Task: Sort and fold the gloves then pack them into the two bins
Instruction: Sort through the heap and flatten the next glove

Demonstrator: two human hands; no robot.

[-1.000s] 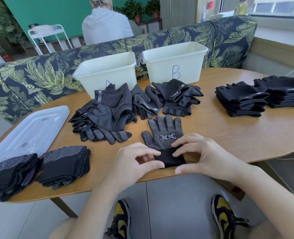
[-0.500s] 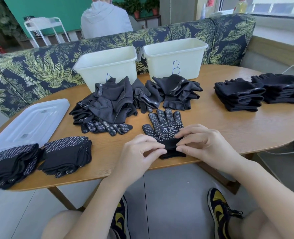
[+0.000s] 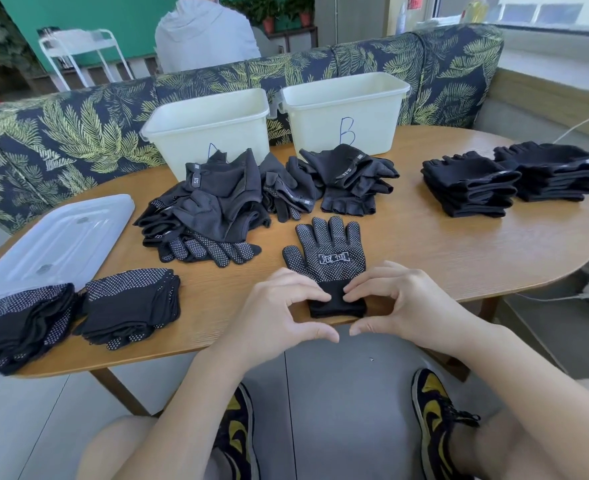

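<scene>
A black dotted glove [image 3: 324,258] lies flat near the table's front edge, fingers pointing away from me. My left hand [image 3: 282,313] and right hand [image 3: 400,299] press their bent fingertips on its plain cuff from either side. Both thumbs hang below the cuff, off the glove. Behind it lie two loose heaps of black gloves [image 3: 213,209] [image 3: 341,181]. Two white bins stand at the back, bin A [image 3: 210,133] and bin B [image 3: 345,109]. What is inside them is hidden.
Two folded stacks of dotted gloves [image 3: 130,303] [image 3: 23,323] sit at the front left beside a clear lid [image 3: 54,237]. Two stacks of fingerless gloves [image 3: 469,188] [image 3: 556,174] sit at the right. A leaf-print sofa [image 3: 78,133] runs behind the wooden table [image 3: 459,258].
My fingers held the cuff from its sides with the thumbs in. Now the fingertips lie on top of the cuff and the thumbs have come away. The glove stayed put.
</scene>
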